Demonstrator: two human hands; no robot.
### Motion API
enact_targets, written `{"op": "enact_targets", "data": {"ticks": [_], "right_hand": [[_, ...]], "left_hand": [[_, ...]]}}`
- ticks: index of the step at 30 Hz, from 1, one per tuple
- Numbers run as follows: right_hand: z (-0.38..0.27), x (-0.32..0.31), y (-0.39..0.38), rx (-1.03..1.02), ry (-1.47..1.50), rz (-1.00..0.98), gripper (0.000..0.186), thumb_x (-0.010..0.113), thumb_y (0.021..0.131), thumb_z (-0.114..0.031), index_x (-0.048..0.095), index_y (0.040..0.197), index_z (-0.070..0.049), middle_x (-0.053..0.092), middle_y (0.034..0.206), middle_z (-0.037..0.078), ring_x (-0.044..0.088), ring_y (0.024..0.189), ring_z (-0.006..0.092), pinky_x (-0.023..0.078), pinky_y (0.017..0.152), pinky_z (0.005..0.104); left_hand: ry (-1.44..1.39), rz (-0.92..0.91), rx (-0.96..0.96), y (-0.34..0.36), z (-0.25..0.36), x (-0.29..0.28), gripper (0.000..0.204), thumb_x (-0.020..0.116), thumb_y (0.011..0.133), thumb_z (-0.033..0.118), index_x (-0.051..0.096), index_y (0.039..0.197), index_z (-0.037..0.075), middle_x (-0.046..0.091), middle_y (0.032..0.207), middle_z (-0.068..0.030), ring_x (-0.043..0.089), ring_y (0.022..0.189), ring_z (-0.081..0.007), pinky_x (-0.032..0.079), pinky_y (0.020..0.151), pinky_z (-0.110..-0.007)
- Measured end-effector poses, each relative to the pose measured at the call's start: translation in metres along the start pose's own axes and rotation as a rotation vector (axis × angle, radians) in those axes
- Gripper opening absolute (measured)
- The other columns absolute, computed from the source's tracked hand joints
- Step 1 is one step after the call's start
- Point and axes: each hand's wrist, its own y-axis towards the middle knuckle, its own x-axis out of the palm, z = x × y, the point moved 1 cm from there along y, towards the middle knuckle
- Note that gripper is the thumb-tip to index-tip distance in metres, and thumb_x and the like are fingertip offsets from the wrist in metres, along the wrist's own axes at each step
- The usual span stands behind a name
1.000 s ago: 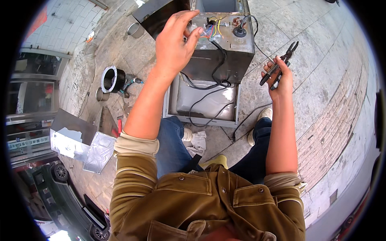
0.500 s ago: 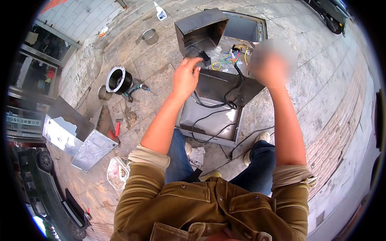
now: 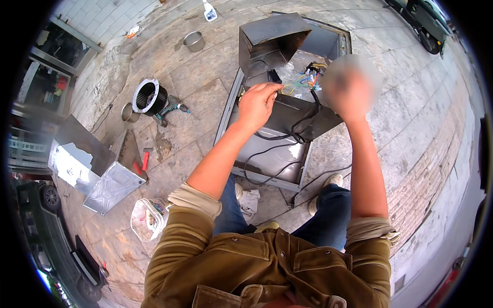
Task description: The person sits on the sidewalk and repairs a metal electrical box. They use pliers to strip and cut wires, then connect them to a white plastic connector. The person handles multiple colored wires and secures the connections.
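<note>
My left hand point(image 3: 254, 105) reaches to the near edge of an open metal housing point(image 3: 326, 115), its curled fingertips together beside a loop of yellow-green wire point(image 3: 288, 89); what they hold is too small to make out. My right hand point(image 3: 352, 95) is at the housing's right side, blurred, so its fingers and anything in them are hidden. Coloured wires point(image 3: 311, 77) and a black component point(image 3: 273, 76) lie on the housing's top, in front of a bent dark sheet-metal cover point(image 3: 272, 33). Black cables point(image 3: 299, 132) hang down into a metal tray point(image 3: 304, 177) below.
On the pavement at left are a round fan point(image 3: 140, 87), a drill point(image 3: 169, 109), metal pots point(image 3: 194, 42), loose sheet panels point(image 3: 108, 191), a red-handled hammer point(image 3: 145, 159) and a plastic tub point(image 3: 139, 220). A spray bottle point(image 3: 209, 11) stands behind; a scooter point(image 3: 423, 28) is at upper right.
My left hand has come down from its raised position to the wires. My right hand has moved inward to the housing; the pliers it held earlier cannot be made out now. The view has shifted.
</note>
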Motion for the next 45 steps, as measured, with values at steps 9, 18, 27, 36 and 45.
{"op": "enact_targets", "data": {"ticks": [9,18,27,36,45], "right_hand": [[-0.039,-0.067,-0.062,0.557,1.322,-0.406,0.027,0.060,0.094,-0.024,0.068,0.103,0.001,0.068,0.087,0.006,0.057,0.071,0.0078,0.046,0.065,0.0220],[-0.047,-0.052,-0.086,0.626,1.893,-0.381,0.027,0.061,0.092,-0.018,0.065,0.107,0.004,0.070,0.093,0.013,0.065,0.083,0.0165,0.049,0.074,0.0250],[-0.044,-0.064,-0.083,0.298,1.493,-0.347,0.027,0.055,0.096,-0.020,0.065,0.108,0.002,0.060,0.063,0.003,0.057,0.055,0.0101,0.044,0.052,0.0268],[-0.060,-0.065,-0.104,0.058,0.843,-0.231,0.016,0.064,0.079,-0.014,0.070,0.090,-0.006,0.064,0.073,0.017,0.061,0.070,0.0382,0.048,0.063,0.0435],[-0.055,-0.064,-0.107,0.115,0.881,-0.152,0.019,0.066,0.079,-0.015,0.070,0.094,-0.003,0.065,0.080,0.018,0.061,0.071,0.0378,0.048,0.064,0.0444]], "left_hand": [[-0.551,-0.204,-0.052,-0.002,0.075,-0.047,0.011,0.065,0.087,0.007,0.067,0.095,0.001,0.066,0.092,-0.0083,0.062,0.086,-0.0203,0.049,0.076,-0.032],[-0.710,-0.480,0.067,-0.027,0.092,-0.028,0.008,0.067,0.084,0.007,0.064,0.089,0.003,0.061,0.089,-0.0081,0.058,0.083,-0.0197,0.047,0.073,-0.030],[-1.270,-0.290,-0.584,-0.035,0.083,-0.001,0.013,0.058,0.096,0.018,0.053,0.096,0.005,0.056,0.092,-0.0060,0.040,0.058,-0.0038,0.032,0.051,-0.018],[-0.807,-0.268,-0.492,-0.036,0.078,0.008,0.011,0.053,0.099,0.015,0.052,0.093,0.007,0.049,0.074,0.0012,0.037,0.055,-0.0021,0.029,0.047,-0.018],[-0.758,-0.203,-0.414,-0.039,0.085,0.013,0.011,0.054,0.098,0.015,0.051,0.092,0.006,0.049,0.069,0.0017,0.039,0.056,-0.0023,0.029,0.048,-0.018]]}}
